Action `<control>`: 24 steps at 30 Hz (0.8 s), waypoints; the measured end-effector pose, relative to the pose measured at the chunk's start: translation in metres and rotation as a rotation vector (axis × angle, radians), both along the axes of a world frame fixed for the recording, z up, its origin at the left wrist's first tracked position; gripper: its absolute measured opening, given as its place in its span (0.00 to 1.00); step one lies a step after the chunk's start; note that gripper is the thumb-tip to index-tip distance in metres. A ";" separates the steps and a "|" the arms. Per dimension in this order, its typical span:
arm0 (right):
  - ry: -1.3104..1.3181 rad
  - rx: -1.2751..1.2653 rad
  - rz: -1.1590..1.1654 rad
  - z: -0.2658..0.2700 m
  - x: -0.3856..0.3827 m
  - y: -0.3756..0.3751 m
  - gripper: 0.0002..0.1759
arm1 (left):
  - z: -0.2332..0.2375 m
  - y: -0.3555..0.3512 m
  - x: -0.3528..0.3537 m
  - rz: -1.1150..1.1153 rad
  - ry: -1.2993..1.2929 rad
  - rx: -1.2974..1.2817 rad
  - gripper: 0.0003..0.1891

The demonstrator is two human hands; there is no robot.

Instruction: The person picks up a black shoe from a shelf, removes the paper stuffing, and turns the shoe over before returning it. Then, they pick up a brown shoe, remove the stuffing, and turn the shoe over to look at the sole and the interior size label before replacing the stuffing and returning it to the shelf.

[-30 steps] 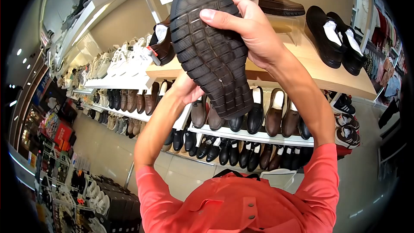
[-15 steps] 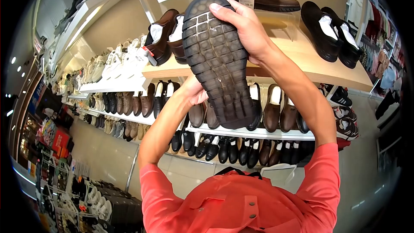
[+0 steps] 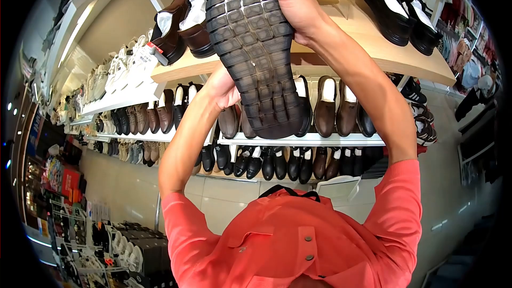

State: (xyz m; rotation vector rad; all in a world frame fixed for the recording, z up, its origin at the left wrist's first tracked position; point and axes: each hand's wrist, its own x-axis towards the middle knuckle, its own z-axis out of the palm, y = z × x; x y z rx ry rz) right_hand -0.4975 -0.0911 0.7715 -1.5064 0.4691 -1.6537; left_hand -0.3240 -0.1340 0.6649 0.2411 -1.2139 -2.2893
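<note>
A shoe point(image 3: 256, 56) is held up in front of me with its dark, blocky-treaded sole facing me and its toe at the top. My right hand point(image 3: 298, 2) grips the toe end, thumb pressed on the sole and the other fingers mostly out of sight behind it. On the left edge, my left hand point(image 3: 223, 86) reaches behind the shoe and supports it; its fingers are largely hidden. The shoe's upper faces away from me.
Brown shoes point(image 3: 184, 24) and black shoes point(image 3: 397, 13) stand on a wooden shelf point(image 3: 373, 56). Below are white shelves point(image 3: 341, 141) lined with leather shoes. White sneakers point(image 3: 130, 66) fill the left shelf. A mirror-like panel point(image 3: 341, 188) stands near the floor.
The shoe and both hands sit higher and further left in view, while the shelves have shifted the same way as the camera tilted down. Both hands keep their hold.
</note>
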 end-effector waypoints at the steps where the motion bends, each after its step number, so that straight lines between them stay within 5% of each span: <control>1: 0.017 -0.008 0.004 0.000 0.000 -0.001 0.14 | -0.002 0.000 0.000 -0.001 0.002 -0.002 0.20; 5: -0.030 0.000 -0.043 -0.003 0.001 0.002 0.17 | -0.005 -0.006 0.005 -0.159 0.101 0.043 0.21; 7: 0.000 -0.030 -0.142 -0.003 0.001 0.006 0.18 | 0.013 0.015 0.000 0.040 0.008 -0.051 0.21; 17: -0.102 -0.095 -0.068 -0.001 -0.007 0.013 0.18 | -0.003 0.017 0.006 0.053 0.075 -0.006 0.29; 24: -0.156 -0.088 -0.004 -0.009 -0.022 0.020 0.16 | -0.011 0.026 0.010 0.114 -0.013 -0.302 0.27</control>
